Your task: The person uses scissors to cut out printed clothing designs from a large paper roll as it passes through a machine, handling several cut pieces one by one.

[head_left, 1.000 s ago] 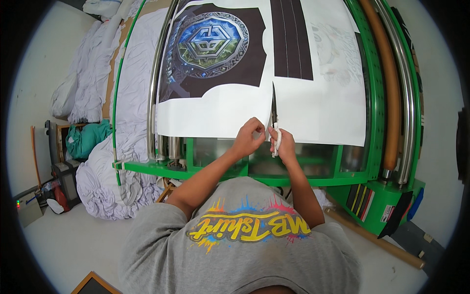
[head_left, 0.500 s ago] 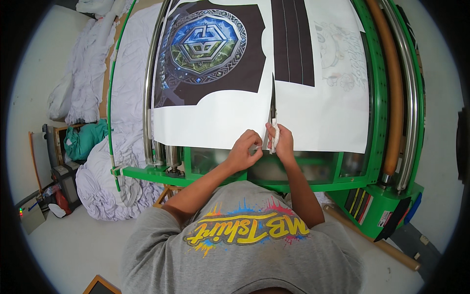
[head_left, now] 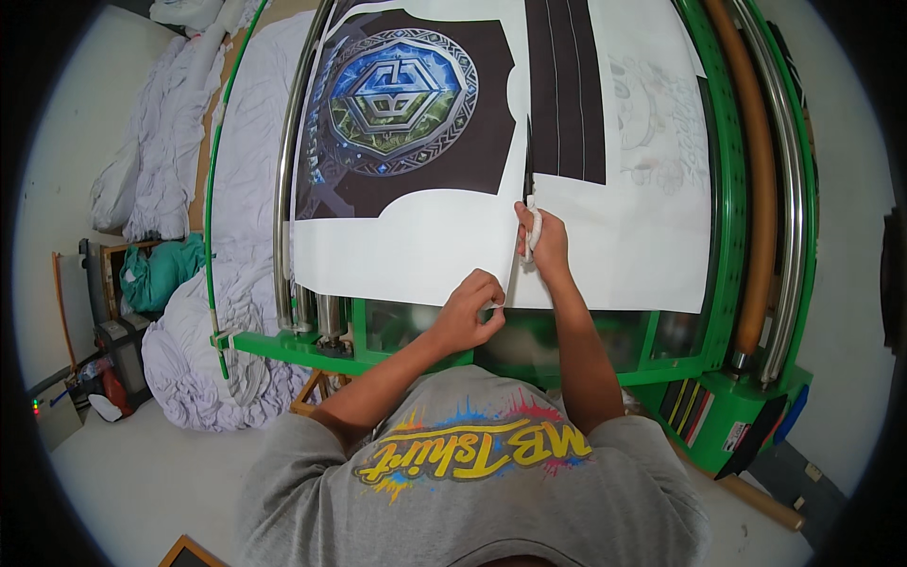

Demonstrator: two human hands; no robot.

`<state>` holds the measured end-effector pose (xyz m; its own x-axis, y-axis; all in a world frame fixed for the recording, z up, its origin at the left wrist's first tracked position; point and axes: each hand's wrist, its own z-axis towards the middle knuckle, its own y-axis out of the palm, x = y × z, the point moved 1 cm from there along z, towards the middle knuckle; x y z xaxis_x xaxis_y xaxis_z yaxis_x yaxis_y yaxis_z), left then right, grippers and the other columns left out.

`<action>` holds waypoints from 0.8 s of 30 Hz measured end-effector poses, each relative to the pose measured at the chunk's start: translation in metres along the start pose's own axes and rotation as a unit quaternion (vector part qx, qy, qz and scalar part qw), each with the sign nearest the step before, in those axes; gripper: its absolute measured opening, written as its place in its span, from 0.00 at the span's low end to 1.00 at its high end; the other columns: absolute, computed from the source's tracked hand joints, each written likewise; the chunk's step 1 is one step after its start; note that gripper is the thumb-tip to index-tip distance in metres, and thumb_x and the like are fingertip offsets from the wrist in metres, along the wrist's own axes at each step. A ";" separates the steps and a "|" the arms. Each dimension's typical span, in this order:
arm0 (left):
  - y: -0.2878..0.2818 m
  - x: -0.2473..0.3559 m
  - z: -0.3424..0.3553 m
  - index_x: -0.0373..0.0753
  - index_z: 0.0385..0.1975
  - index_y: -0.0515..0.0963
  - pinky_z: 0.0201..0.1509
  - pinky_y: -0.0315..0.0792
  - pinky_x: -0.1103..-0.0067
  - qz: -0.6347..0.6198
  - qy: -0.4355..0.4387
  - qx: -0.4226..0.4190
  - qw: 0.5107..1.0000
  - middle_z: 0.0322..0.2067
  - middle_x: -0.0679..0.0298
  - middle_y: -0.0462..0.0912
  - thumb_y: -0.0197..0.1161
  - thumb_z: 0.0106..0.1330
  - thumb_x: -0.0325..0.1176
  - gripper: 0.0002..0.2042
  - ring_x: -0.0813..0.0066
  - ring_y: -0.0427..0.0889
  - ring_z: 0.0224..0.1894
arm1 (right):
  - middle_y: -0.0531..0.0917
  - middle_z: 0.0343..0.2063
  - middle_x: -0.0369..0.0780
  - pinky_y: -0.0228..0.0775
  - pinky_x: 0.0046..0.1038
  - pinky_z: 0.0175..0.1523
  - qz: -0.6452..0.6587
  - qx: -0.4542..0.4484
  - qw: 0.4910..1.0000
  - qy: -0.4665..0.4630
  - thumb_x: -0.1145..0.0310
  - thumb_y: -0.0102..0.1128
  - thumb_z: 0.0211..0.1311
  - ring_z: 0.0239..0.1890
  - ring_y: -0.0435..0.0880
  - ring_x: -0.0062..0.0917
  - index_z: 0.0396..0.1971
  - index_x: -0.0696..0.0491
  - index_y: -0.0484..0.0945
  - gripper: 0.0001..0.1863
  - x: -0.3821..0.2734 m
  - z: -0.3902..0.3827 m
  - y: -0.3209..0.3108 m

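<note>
A large white paper sheet (head_left: 425,255) lies on the green machine, printed with a dark garment-shaped piece bearing a blue, green and silver emblem (head_left: 397,104) and a dark lined strip (head_left: 567,90). My right hand (head_left: 540,236) grips long black scissors (head_left: 529,156) with white-wrapped handles, their blades pointing away from me along a slit between the two printed pieces. My left hand (head_left: 472,310), lower and left, pinches the sheet's near edge beside the slit's lower end. A faint drawing (head_left: 642,123) shows on the paper at the right.
The machine's green frame (head_left: 718,283) carries steel rollers and a brown roller (head_left: 756,189). Piled white fabric (head_left: 189,378), a teal bundle (head_left: 156,274) and small equipment sit at the left. A brown tube (head_left: 761,501) lies at the lower right.
The scissors and my right hand have moved away from me, lengthening the slit. My left hand has moved down, and the sheet's near edge now sits nearer my body.
</note>
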<state>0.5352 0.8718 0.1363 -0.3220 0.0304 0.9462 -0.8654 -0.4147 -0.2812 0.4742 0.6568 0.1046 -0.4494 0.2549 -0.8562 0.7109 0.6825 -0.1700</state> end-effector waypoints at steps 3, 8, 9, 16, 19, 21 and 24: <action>-0.003 0.000 0.001 0.37 0.37 0.76 0.54 0.76 0.66 -0.003 0.004 0.000 1.000 0.41 0.56 0.80 0.68 0.59 0.20 0.10 0.55 0.81 0.48 | 0.77 0.15 0.32 0.71 0.27 0.25 0.000 0.005 1.000 -0.004 0.38 0.70 0.74 0.16 0.79 0.20 0.21 0.52 0.77 0.33 -0.008 0.018 0.000; -0.006 0.004 0.003 0.38 0.36 0.76 0.54 0.77 0.66 -0.014 0.006 -0.004 1.000 0.41 0.56 0.81 0.68 0.58 0.19 0.11 0.55 0.81 0.48 | 0.77 0.16 0.32 0.71 0.27 0.25 0.004 0.010 1.000 -0.009 0.37 0.71 0.73 0.16 0.80 0.20 0.21 0.52 0.78 0.33 -0.027 0.048 0.000; -0.006 0.004 0.004 0.38 0.36 0.76 0.54 0.77 0.66 -0.015 0.008 -0.005 1.000 0.41 0.56 0.81 0.68 0.57 0.19 0.11 0.55 0.81 0.48 | 0.77 0.16 0.32 0.71 0.27 0.25 0.002 0.012 1.000 -0.012 0.38 0.71 0.73 0.16 0.80 0.20 0.21 0.52 0.78 0.33 -0.032 0.053 0.001; -0.008 0.009 0.010 0.36 0.35 0.76 0.52 0.77 0.66 -0.015 0.032 -0.010 0.999 0.39 0.56 0.80 0.67 0.55 0.18 0.11 0.54 0.81 0.48 | 0.76 0.15 0.32 0.71 0.27 0.26 -0.011 0.028 0.999 -0.016 0.39 0.74 0.71 0.16 0.79 0.20 0.20 0.53 0.79 0.32 -0.059 0.094 0.001; -0.009 0.011 0.012 0.36 0.35 0.76 0.52 0.77 0.65 -0.013 0.046 -0.016 0.999 0.39 0.57 0.79 0.68 0.55 0.18 0.11 0.53 0.81 0.48 | 0.77 0.14 0.32 0.71 0.26 0.27 -0.039 0.041 0.998 -0.022 0.38 0.74 0.70 0.16 0.80 0.20 0.19 0.53 0.79 0.33 -0.069 0.111 -0.001; -0.008 0.011 0.013 0.36 0.35 0.76 0.53 0.77 0.65 -0.023 0.045 -0.019 0.999 0.39 0.57 0.79 0.68 0.56 0.18 0.11 0.52 0.81 0.48 | 0.77 0.15 0.33 0.71 0.26 0.27 -0.041 0.038 0.998 -0.027 0.38 0.75 0.70 0.16 0.80 0.20 0.19 0.53 0.79 0.33 -0.078 0.121 -0.001; -0.011 0.012 0.015 0.37 0.35 0.76 0.52 0.78 0.65 -0.032 0.045 -0.027 0.998 0.38 0.57 0.79 0.68 0.56 0.19 0.10 0.53 0.81 0.49 | 0.77 0.15 0.33 0.71 0.26 0.26 -0.023 0.037 0.998 -0.036 0.37 0.75 0.69 0.16 0.80 0.20 0.18 0.53 0.79 0.34 -0.088 0.140 -0.001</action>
<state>0.5462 0.8628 0.1534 -0.2967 0.1368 0.9451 -0.9039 -0.3597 -0.2317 0.5890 0.5380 0.1114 -0.4442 0.1726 -0.8791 0.7299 0.6388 -0.2433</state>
